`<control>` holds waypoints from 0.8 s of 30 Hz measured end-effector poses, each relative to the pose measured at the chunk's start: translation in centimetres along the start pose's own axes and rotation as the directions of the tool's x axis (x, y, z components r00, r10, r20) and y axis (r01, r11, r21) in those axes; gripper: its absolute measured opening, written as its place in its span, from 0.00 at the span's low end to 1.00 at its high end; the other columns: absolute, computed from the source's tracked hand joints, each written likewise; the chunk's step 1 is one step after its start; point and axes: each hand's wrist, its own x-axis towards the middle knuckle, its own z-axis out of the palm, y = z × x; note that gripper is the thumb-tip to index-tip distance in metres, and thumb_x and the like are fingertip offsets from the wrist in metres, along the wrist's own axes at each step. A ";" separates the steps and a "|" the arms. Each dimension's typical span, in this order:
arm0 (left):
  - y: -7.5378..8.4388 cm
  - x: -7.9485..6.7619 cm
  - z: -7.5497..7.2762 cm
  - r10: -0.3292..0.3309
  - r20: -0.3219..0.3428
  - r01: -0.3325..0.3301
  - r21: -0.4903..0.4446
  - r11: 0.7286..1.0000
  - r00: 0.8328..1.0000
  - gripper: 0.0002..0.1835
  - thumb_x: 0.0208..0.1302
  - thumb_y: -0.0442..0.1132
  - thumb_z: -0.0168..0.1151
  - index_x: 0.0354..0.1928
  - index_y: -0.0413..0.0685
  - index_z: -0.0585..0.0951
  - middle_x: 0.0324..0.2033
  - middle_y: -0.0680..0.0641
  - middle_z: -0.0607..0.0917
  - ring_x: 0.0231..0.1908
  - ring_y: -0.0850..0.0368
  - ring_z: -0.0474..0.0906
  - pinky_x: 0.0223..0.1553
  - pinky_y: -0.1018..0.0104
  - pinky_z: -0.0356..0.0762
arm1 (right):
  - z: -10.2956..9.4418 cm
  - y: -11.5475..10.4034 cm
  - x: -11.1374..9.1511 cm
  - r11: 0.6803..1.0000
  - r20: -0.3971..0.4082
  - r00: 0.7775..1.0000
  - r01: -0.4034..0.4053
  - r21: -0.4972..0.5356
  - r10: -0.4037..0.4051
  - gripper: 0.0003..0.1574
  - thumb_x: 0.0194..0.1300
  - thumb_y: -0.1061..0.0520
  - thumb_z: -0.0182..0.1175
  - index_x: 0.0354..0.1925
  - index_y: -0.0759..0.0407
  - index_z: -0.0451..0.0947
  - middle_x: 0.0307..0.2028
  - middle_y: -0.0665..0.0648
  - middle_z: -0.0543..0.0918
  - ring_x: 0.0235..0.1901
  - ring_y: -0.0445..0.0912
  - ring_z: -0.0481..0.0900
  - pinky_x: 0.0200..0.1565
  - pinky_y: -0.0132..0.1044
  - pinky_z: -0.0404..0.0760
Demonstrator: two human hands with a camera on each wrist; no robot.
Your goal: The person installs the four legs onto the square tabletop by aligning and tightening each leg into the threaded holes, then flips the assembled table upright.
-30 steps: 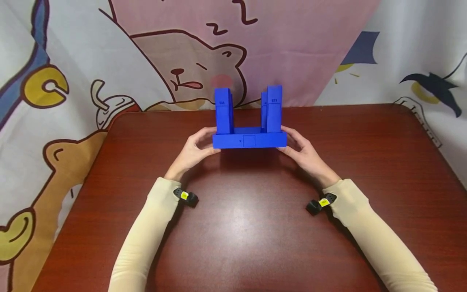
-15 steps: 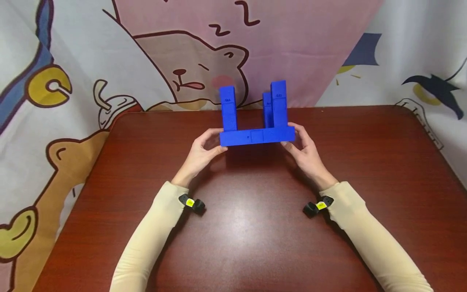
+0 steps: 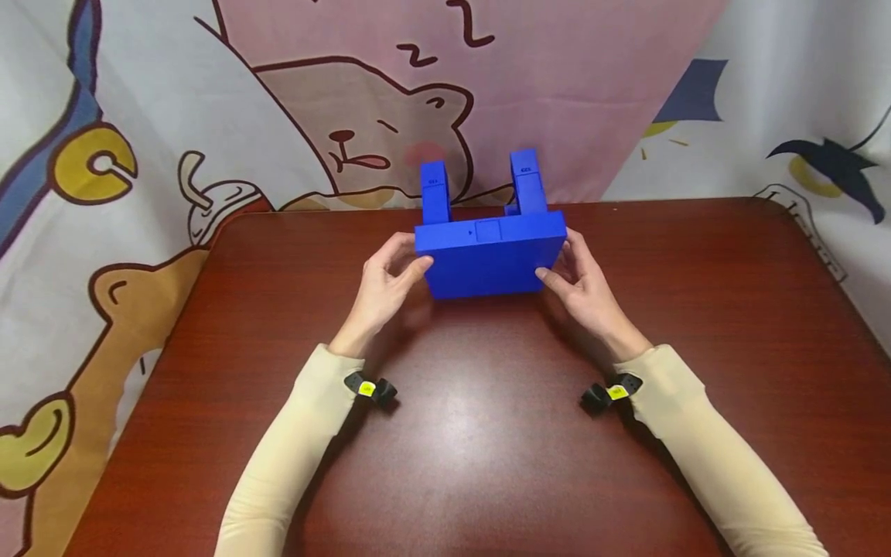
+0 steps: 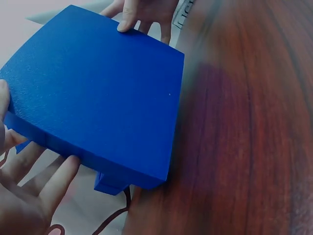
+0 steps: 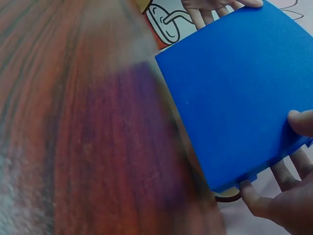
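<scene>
A blue block piece (image 3: 496, 267), made of a flat square slab with upright posts (image 3: 530, 189) at its far side, is held tilted over the table. Its broad smooth face (image 4: 102, 93) is turned toward the person. My left hand (image 3: 381, 290) grips the slab's left side, thumb on the broad face and fingers along the edge. On the opposite side my right hand (image 3: 588, 290) holds it the same way, its thumb (image 5: 301, 122) pressing the face. Small dark numbers mark the post ends. The slab hides part of the posts.
The dark red-brown wooden table (image 3: 452, 464) spreads under both arms. Behind it hangs a curtain (image 3: 571, 100) printed with cartoon animals, close to the table's back edge. Each sleeve cuff carries a small black wrist camera (image 3: 372, 389).
Both hands have tipped the blue block piece, so its broad underside has come into view and its front edge has risen. It also shifted slightly right at first.
</scene>
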 end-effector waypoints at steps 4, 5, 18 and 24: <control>0.3 0.2 0.1 0.053 -0.020 -0.053 -0.015 0.998 0.998 0.10 0.65 0.29 0.62 0.47 0.33 0.77 0.40 0.39 0.84 0.42 0.55 0.81 0.46 0.62 0.76 | -0.1 -0.5 -0.2 1.000 0.010 1.000 -0.007 0.001 0.007 0.36 0.64 0.73 0.57 0.67 0.59 0.61 0.58 0.61 0.73 0.57 0.46 0.72 0.58 0.40 0.70; 0.4 0.2 0.1 0.058 -0.025 -0.058 -0.018 0.998 0.998 0.10 0.65 0.29 0.61 0.46 0.33 0.77 0.39 0.40 0.84 0.41 0.56 0.80 0.45 0.63 0.76 | -0.1 -0.6 -0.2 1.000 0.011 1.000 -0.012 0.006 0.012 0.35 0.64 0.72 0.57 0.67 0.59 0.61 0.58 0.59 0.74 0.56 0.46 0.73 0.57 0.38 0.70; 2.3 -0.7 -0.9 -0.009 0.191 0.047 -0.197 0.979 0.981 0.26 0.59 0.21 0.60 0.58 0.34 0.64 0.47 0.40 0.78 0.48 0.49 0.74 0.49 0.58 0.73 | 0.1 -2.8 -0.9 0.997 0.064 0.998 0.000 0.074 -0.004 0.36 0.65 0.74 0.54 0.67 0.57 0.59 0.56 0.58 0.73 0.55 0.47 0.73 0.56 0.35 0.70; 2.4 -0.8 -1.4 0.038 0.257 0.017 -0.207 0.978 0.966 0.32 0.60 0.17 0.54 0.64 0.38 0.56 0.52 0.37 0.74 0.50 0.46 0.74 0.48 0.57 0.74 | -0.3 -3.6 -0.9 0.997 0.070 0.996 -0.053 0.047 0.050 0.38 0.66 0.71 0.55 0.69 0.53 0.56 0.57 0.56 0.73 0.55 0.46 0.73 0.56 0.37 0.68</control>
